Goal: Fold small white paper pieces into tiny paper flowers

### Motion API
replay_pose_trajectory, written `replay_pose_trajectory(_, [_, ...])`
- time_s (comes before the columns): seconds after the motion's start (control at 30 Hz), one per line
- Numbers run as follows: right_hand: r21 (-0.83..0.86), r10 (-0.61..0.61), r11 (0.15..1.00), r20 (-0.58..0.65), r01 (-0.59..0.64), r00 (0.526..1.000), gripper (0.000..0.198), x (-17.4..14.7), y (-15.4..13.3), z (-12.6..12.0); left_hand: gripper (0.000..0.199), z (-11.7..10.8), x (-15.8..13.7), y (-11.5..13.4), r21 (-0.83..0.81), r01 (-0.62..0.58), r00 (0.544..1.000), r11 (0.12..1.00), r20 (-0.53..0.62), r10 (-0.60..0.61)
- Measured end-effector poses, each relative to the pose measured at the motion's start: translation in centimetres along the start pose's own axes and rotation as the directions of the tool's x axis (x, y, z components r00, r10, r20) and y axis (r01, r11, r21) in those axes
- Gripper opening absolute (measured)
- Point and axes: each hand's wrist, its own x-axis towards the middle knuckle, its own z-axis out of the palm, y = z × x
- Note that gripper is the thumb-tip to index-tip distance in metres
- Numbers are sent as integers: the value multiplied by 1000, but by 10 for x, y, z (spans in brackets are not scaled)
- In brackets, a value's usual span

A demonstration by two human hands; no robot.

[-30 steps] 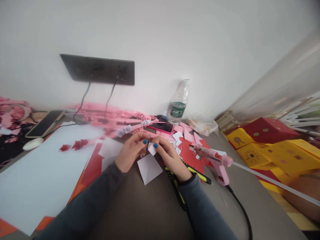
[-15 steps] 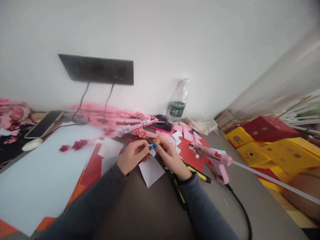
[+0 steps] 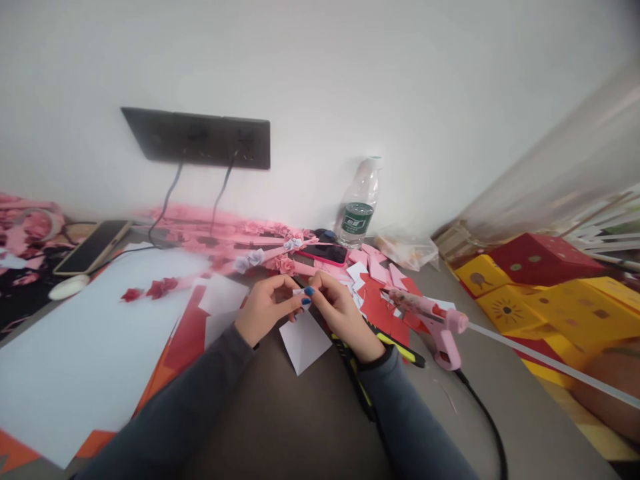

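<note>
I record a papercraft workspace at a grey table (image 3: pixel 300 427); home or office, I cannot tell. My remote feed shows a pink glue gun (image 3: pixel 423 309), paper flowers (image 3: pixel 160 288), a white paper square (image 3: pixel 304 348) and a wall-mounted socket panel (image 3: pixel 200 137).

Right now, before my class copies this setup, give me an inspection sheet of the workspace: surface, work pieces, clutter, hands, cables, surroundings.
Surface: gray tabletop; a large pale sheet covers much of its left side.
Work pieces: small white paper piece at the fingertips, its folding unclear; creased white sheet lying below the hands.
Clutter: pink glue gun, red paper scraps, paper flowers, upright bottle.
Hands: left hand and right hand both pinch the small white paper piece.
Cables: two wall cables hang from the socket panel; a black cord leaves the glue gun.
Surroundings: white wall behind; yellow boxes at right.
</note>
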Motion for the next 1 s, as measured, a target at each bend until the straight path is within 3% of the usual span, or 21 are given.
replay_pose_trajectory(0.23, [60, 33, 998, -13, -33, 999, 43, 1, 0, 1, 25, -1, 2, -4, -45, 30, 1000, 999, 8, -30])
replay_pose_trajectory(0.43, [40, -86, 995, -215, 96, 973, 25, 3, 2, 1, 25, 2, 3, -1, -57, 30, 997, 998, -72, -34])
replay_pose_trajectory(0.6, [-72, -153, 987, -140, 144, 978, 16, 4, 3, 0, 28, 2, 4, -3, -71, 21, 996, 997, -91, -27])
replay_pose_trajectory(0.8, [-111, -125, 988, -116, 112, 985, 7, 4, 4, 0, 31, -1, 4, -2, 144, 6, 981, 990, -191, 22])
replay_pose_trajectory(1.0, [-171, -88, 982, -63, 76, 994, 5, 6, 2, 0, 39, -3, 1, 1, 306, -5, 980, 952, -189, 66])
